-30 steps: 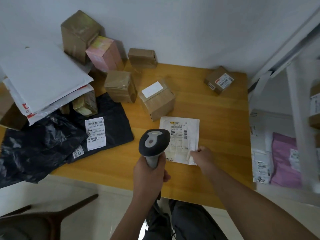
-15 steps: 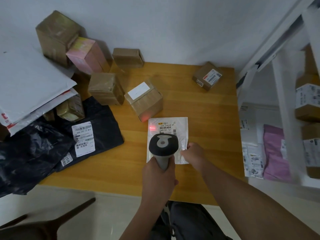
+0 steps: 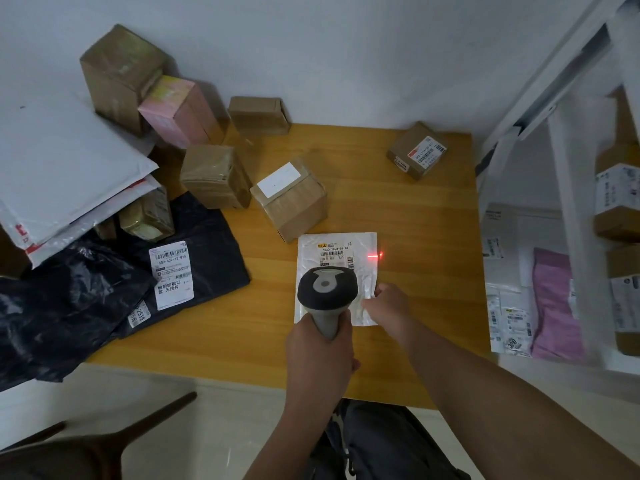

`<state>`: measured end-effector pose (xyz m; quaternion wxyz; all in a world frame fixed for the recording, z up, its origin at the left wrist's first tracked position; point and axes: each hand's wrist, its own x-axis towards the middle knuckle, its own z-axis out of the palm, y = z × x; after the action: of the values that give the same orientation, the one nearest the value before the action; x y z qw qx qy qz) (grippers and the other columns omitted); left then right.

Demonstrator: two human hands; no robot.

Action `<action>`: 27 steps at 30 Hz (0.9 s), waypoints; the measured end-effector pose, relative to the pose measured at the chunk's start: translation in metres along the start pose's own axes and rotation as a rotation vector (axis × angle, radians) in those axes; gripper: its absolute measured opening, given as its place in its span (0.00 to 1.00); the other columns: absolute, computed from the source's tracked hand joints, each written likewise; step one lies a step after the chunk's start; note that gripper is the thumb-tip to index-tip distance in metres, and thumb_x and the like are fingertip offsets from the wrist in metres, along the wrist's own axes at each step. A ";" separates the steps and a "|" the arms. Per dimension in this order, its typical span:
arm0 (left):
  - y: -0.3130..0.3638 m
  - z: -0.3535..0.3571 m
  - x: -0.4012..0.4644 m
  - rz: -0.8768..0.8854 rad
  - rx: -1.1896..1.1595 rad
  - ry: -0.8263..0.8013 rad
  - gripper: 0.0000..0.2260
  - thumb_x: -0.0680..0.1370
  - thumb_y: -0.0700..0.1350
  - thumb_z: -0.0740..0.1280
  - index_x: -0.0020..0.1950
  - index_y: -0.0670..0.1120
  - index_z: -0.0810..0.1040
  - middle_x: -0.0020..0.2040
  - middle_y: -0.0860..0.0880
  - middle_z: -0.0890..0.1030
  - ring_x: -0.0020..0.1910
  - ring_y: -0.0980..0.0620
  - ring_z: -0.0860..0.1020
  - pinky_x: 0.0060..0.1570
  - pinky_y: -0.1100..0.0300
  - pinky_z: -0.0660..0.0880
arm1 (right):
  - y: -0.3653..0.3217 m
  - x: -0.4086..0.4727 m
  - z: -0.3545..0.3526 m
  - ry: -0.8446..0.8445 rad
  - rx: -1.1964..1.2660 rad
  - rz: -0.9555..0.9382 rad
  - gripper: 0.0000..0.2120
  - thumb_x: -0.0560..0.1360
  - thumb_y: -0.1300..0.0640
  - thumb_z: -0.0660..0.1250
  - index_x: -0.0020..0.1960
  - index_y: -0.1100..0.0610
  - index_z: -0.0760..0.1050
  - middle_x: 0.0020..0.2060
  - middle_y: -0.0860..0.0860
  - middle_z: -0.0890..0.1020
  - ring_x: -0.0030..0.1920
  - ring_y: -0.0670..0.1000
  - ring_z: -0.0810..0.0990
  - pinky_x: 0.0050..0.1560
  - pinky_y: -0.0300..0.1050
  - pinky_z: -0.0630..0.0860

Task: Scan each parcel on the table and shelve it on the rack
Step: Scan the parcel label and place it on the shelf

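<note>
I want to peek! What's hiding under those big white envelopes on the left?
Under the white envelopes peek a small taped box and black bags. Anything deeper beneath is covered.

Count on table point(image 3: 433, 209): brown cardboard boxes – 5, viz. tall one upper left point(image 3: 119, 76), one at back centre point(image 3: 258, 114), one mid-left point(image 3: 214, 176), one w/ blank white label at centre point(image 3: 291, 199), one w/ barcode label upper right point(image 3: 417, 150). Pink box point(image 3: 180, 110) – 1. Small yellowish taped pkg point(image 3: 147, 216) – 1. Black poly bags at left – at least 2 point(image 3: 194, 258); exact no. unclear. White padded mailers upper left – at least 2 point(image 3: 65, 164). Flat white pouch point(image 3: 337, 247) – 1. Scanner point(image 3: 327, 292) – 1. Hands – 2.
</note>
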<state>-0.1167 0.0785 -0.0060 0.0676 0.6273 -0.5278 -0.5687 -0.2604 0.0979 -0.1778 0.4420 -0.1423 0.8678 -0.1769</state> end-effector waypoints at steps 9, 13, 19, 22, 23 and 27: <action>0.002 0.011 0.003 -0.029 -0.013 0.048 0.14 0.80 0.46 0.66 0.38 0.39 0.75 0.27 0.45 0.79 0.28 0.46 0.81 0.39 0.48 0.82 | 0.000 0.000 -0.002 -0.007 -0.013 -0.024 0.04 0.77 0.57 0.68 0.50 0.54 0.74 0.47 0.49 0.79 0.42 0.47 0.78 0.33 0.35 0.71; 0.000 0.018 0.004 -0.078 -0.068 0.080 0.16 0.80 0.47 0.66 0.36 0.39 0.75 0.24 0.46 0.78 0.27 0.47 0.81 0.40 0.45 0.82 | 0.000 -0.001 -0.004 -0.024 -0.014 -0.040 0.04 0.77 0.58 0.68 0.48 0.54 0.73 0.42 0.46 0.76 0.39 0.46 0.75 0.30 0.34 0.68; -0.004 0.028 0.001 -0.099 -0.134 0.136 0.17 0.80 0.48 0.67 0.33 0.40 0.75 0.22 0.48 0.77 0.28 0.45 0.81 0.42 0.44 0.82 | 0.000 -0.002 -0.007 -0.052 0.019 -0.075 0.05 0.77 0.56 0.67 0.50 0.51 0.72 0.45 0.46 0.76 0.45 0.47 0.77 0.31 0.35 0.69; -0.008 0.033 -0.004 -0.077 -0.144 0.157 0.19 0.79 0.48 0.67 0.32 0.40 0.76 0.23 0.46 0.78 0.31 0.41 0.82 0.42 0.46 0.82 | 0.004 -0.003 -0.006 -0.057 0.024 -0.083 0.03 0.77 0.57 0.67 0.48 0.52 0.72 0.44 0.46 0.77 0.42 0.47 0.77 0.31 0.36 0.68; -0.010 0.034 -0.006 -0.058 -0.141 0.163 0.19 0.80 0.49 0.66 0.31 0.40 0.76 0.24 0.46 0.79 0.31 0.41 0.82 0.41 0.48 0.82 | 0.007 -0.003 -0.006 -0.060 0.027 -0.086 0.03 0.77 0.58 0.66 0.47 0.53 0.72 0.42 0.47 0.77 0.39 0.46 0.75 0.31 0.36 0.68; -0.019 0.038 -0.025 0.008 -0.150 0.169 0.18 0.80 0.49 0.66 0.35 0.38 0.78 0.26 0.44 0.80 0.30 0.44 0.82 0.38 0.51 0.82 | 0.019 -0.010 -0.006 -0.069 0.084 -0.114 0.13 0.79 0.59 0.63 0.38 0.51 0.65 0.36 0.45 0.70 0.33 0.43 0.68 0.26 0.33 0.63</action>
<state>-0.1304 0.1245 -0.0163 0.1609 0.6640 -0.4789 -0.5514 -0.2614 0.1201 -0.1757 0.4663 -0.1788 0.8344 -0.2333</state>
